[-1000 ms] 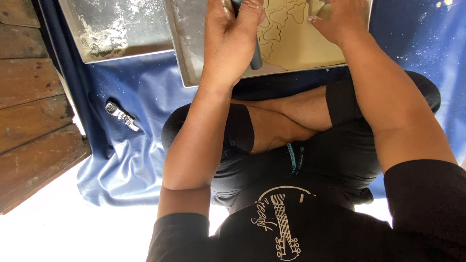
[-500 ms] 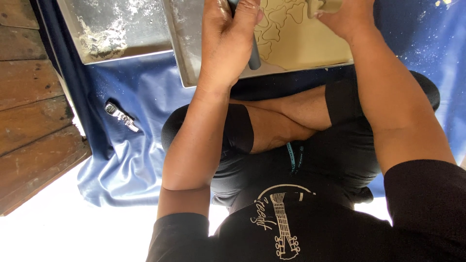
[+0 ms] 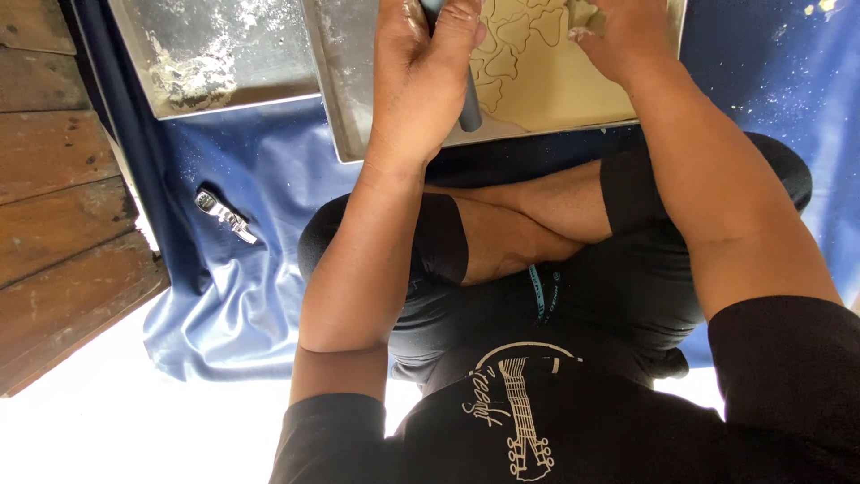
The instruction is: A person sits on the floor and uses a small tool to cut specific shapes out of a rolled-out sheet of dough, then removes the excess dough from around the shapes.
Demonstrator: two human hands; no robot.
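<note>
The blue cloth is spreading across the floor from the upper right of the frame to the lower left, carrying everything; at the top centre a metal tray is lying on it, holding a rolled sheet of dough already scored with cut shapes; a second, floury tray is sitting at the upper left, just beside the first.

Judging from this, the near edge of the dough tray is resting close to the crossed legs, so a hard press could be tipping or sliding it on the soft cloth; the thin cut shapes could be tearing or stretching if lifted carelessly; the small metal clip at the left is lying well apart and seems to be posing no trouble.

The left hand is closing its grip around a dark grey rod-like tool, fingers wrapped over it, the tool's lower end reaching the tray's near rim; the right hand is pressing loosely curled fingers down onto the dough at the top right, and I cannot tell whether it is pinching anything.
</note>
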